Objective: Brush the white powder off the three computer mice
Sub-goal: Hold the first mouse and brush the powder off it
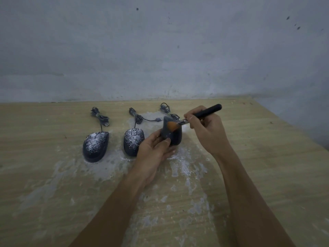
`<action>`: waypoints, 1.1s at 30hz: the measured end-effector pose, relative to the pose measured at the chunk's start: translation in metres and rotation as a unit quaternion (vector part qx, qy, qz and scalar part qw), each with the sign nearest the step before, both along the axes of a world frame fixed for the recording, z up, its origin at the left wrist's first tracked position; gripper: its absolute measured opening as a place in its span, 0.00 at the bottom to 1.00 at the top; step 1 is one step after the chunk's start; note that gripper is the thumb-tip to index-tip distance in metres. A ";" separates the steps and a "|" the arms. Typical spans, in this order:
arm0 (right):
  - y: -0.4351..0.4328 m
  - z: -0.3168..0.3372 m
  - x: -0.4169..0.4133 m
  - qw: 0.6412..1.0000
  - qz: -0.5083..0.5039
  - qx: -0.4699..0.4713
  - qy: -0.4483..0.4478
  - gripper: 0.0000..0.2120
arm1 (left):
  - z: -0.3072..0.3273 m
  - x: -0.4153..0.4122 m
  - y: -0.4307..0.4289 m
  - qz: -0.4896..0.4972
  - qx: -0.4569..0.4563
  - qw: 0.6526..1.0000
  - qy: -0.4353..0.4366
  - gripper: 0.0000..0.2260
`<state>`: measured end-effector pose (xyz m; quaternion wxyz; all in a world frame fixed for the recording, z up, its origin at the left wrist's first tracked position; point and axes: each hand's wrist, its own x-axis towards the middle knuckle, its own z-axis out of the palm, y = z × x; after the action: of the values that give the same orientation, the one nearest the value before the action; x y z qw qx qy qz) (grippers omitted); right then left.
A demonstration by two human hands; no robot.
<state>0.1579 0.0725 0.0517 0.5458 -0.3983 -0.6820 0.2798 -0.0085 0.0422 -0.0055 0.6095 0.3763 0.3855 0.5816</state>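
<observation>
Three dark wired mice are on a wooden table. The left mouse and the middle mouse lie flat, both speckled with white powder. My left hand holds the right mouse tipped up on end above the table; its surface looks mostly free of powder. My right hand grips a black-handled brush, and its orange bristles touch the upper part of the raised mouse.
White powder is smeared across the table around and in front of the mice. Bundled cables lie behind each mouse near the grey wall. The table's right edge runs diagonally at the far right.
</observation>
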 end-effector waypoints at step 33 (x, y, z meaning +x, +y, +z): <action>0.009 0.000 -0.020 0.973 -0.138 0.087 -0.165 0.07 | -0.002 0.010 -0.006 0.092 0.066 0.968 0.224 0.21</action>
<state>0.1381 0.0816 0.0521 0.4920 -0.4802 -0.7226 0.0717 0.0017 0.0361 -0.0078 0.4251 0.4994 0.5059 0.5603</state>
